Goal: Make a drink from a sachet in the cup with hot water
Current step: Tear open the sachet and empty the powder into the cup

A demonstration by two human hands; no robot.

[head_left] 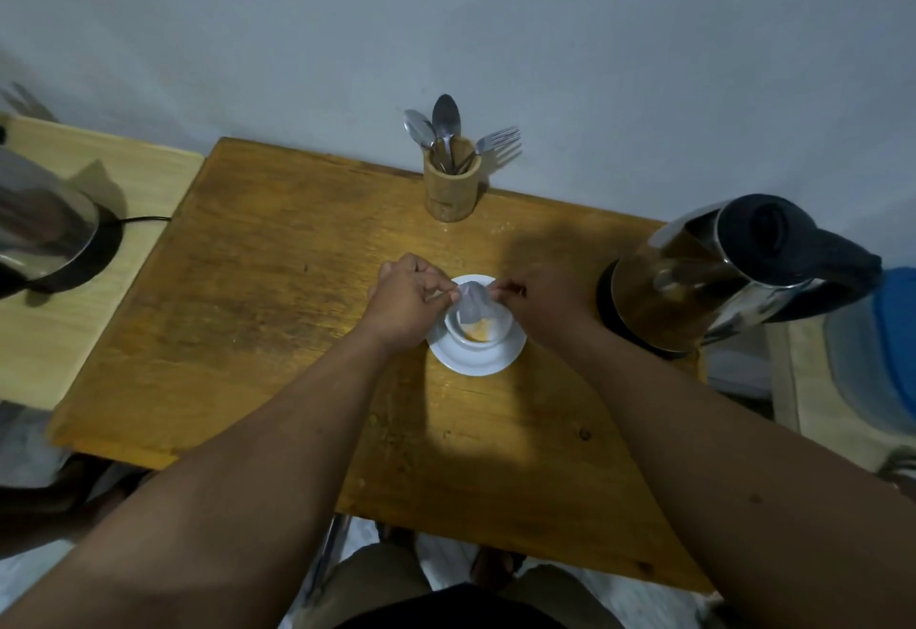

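Observation:
A white cup (pixel 458 328) stands on a white saucer (pixel 476 360) in the middle of the wooden table (pixel 277 311). Both my hands hold a small pale sachet (pixel 473 303) right above the cup. My left hand (pixel 406 301) pinches its left top corner and my right hand (pixel 540 303) pinches its right top corner. Orange-yellow powder (pixel 480 331) lies inside the cup beneath the sachet. A steel kettle (pixel 714 276) with a black lid and handle stands on its base to the right of the cup.
A wooden holder (pixel 451 187) with spoons and a fork stands at the table's far edge by the wall. A second steel kettle (pixel 44 231) with a black cord sits on a paler table at the left. A blue-capped water bottle (pixel 882 346) is at the right edge.

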